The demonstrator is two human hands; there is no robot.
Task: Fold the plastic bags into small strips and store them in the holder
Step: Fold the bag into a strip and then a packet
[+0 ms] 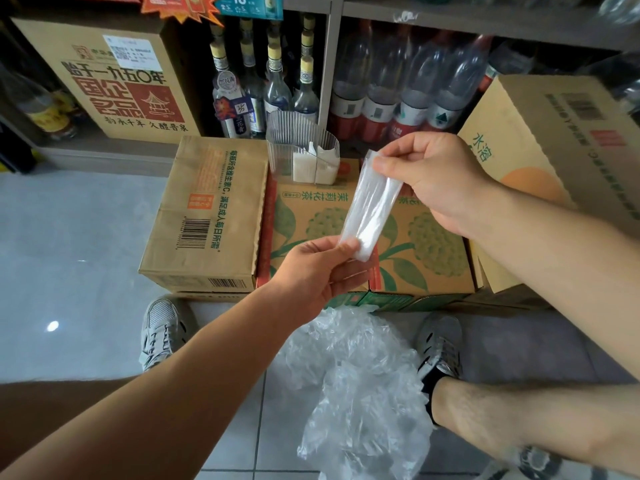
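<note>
"18" is printed on the blue sign (247, 5). "国企名品" is shown on the shelf carton (114, 91), "茉莉花茶" on the green-leaf carton (311, 220), "水溶" on the right-hand carton (540, 140), and "满足成人每日所需" beside a barcode on the plain carton (207, 216).

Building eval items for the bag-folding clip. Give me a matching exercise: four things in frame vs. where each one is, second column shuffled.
1. folded strip
2. holder
3. loose bags
4. barcode carton

A. crumpled, low between the shoes
B. stands on the floral carton
C. pinched at its ends by left hand and right hand
D. beside the floral carton, on its left

Pairs: 1-C, 2-B, 3-A, 4-D
</note>
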